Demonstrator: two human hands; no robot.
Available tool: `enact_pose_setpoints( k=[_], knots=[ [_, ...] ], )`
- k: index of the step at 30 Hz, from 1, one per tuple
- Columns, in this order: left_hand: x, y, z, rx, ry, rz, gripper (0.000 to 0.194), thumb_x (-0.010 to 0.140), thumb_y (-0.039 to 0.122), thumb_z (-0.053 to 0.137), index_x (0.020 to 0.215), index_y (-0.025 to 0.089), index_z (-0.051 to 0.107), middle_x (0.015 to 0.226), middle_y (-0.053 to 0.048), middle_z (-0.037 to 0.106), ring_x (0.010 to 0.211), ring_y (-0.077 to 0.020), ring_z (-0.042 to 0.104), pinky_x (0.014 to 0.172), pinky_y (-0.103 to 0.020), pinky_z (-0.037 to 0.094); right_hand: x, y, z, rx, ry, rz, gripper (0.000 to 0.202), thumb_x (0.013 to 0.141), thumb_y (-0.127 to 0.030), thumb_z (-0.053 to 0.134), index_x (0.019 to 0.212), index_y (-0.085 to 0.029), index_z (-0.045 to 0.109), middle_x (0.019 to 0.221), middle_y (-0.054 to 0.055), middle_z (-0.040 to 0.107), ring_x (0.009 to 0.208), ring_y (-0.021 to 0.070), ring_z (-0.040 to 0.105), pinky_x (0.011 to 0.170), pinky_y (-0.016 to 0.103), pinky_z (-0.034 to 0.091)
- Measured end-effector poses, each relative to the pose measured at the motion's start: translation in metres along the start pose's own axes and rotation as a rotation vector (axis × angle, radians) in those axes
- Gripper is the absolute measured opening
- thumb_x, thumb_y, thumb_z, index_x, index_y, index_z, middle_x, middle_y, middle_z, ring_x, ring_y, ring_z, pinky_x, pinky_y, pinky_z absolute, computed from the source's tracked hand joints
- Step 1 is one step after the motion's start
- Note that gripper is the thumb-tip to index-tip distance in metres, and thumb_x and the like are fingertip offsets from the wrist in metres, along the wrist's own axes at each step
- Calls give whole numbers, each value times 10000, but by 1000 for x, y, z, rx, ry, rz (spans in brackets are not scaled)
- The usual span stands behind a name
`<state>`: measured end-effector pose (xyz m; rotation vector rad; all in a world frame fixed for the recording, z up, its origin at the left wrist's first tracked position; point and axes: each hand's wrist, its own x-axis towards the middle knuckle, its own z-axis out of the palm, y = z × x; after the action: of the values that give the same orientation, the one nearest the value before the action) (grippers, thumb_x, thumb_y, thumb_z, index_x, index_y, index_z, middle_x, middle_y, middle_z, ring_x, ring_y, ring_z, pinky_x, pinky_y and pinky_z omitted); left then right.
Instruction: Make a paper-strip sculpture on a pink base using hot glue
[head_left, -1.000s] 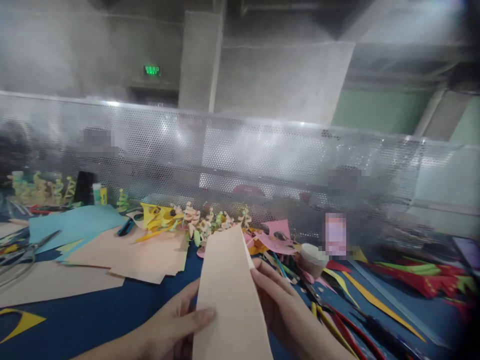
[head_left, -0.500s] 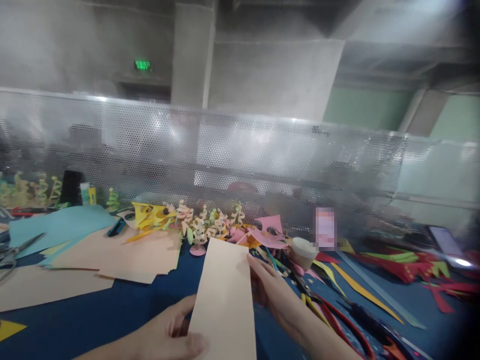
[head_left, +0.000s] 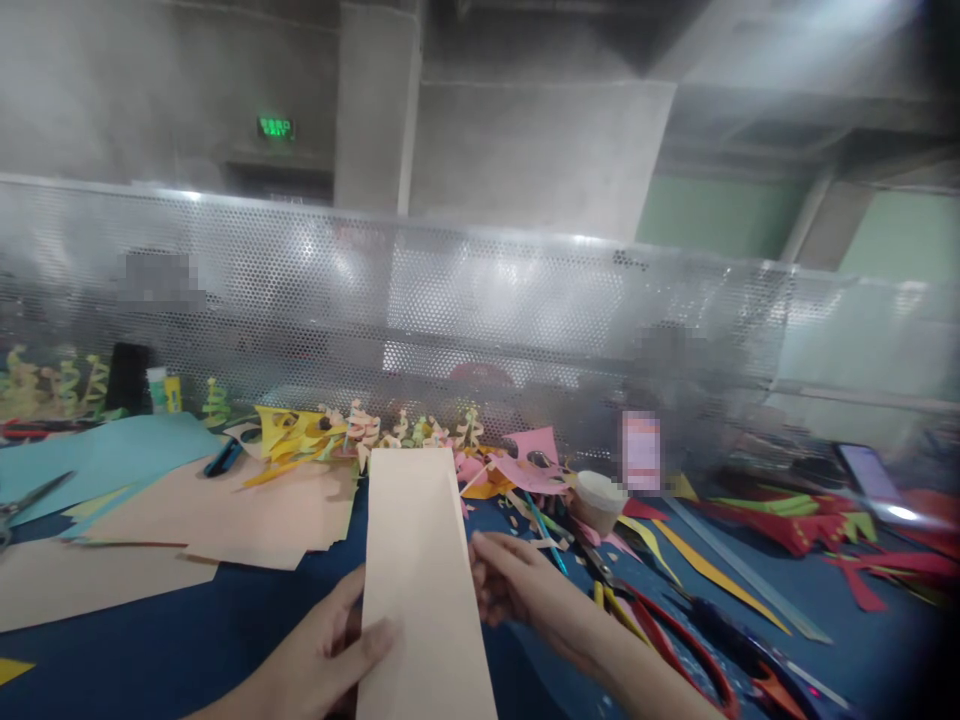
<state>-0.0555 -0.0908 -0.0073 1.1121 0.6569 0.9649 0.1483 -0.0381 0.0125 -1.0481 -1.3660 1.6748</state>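
Note:
A long folded sheet of pale peach paper (head_left: 420, 590) stands in front of me, tilted away, with a second layer just showing along its right edge. My left hand (head_left: 330, 645) is closed on its lower left side, thumb on the front face and fingers partly hidden behind. My right hand (head_left: 525, 590) is beside the sheet's right edge, its fingers curled in and thumb tip close to the paper. I see nothing between those fingers, and whether they touch the edge is unclear.
Peach sheets (head_left: 262, 510) and a blue sheet (head_left: 120, 450) lie left, near scissors (head_left: 30, 495). Paper spirals (head_left: 364, 425) and pink scraps (head_left: 536, 465) line the back. Right are a white cup (head_left: 598, 500), red-handled scissors (head_left: 679, 640), a ruler (head_left: 750, 570) and a phone (head_left: 874, 480).
The folded paper has shifted left and stands more upright. My right hand has moved off its front edge, and its fingers have curled. My left hand still holds the paper.

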Motion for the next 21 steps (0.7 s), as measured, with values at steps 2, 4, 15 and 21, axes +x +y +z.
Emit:
enact_pose_setpoints(
  k=[2, 4, 15, 21],
  knots=[
    [-1, 2, -1, 72, 49, 22, 549, 711, 401, 612, 1201, 224, 437, 1090, -101, 632, 1000, -288, 570, 839, -441, 423, -1, 1, 4, -126, -20, -107, 402, 659, -550, 580, 651, -158, 492, 493, -55, 526, 410, 57, 495, 423, 167, 376],
    [-3, 4, -1, 134, 76, 38, 558, 731, 403, 588, 1230, 229, 409, 1131, -100, 609, 1001, -288, 569, 821, -431, 439, -3, 1, 8, -192, 1, -189, 407, 667, -564, 561, 650, -163, 491, 498, -58, 508, 430, 68, 486, 426, 178, 386],
    [-3, 8, -4, 192, 131, 24, 678, 750, 413, 565, 1312, 209, 247, 980, -90, 675, 834, -254, 628, 670, -330, 506, -9, 0, 25, -369, 109, -296, 402, 749, -582, 432, 622, -202, 392, 483, -87, 336, 410, 72, 355, 401, 189, 310],
    [-3, 6, -4, 199, 238, 58, 632, 726, 442, 579, 1252, 203, 322, 931, -87, 681, 770, -257, 637, 566, -306, 517, -9, 3, 22, -480, 179, -312, 361, 825, -512, 334, 646, -205, 396, 529, -67, 324, 476, 98, 354, 428, 207, 279]
  ],
)
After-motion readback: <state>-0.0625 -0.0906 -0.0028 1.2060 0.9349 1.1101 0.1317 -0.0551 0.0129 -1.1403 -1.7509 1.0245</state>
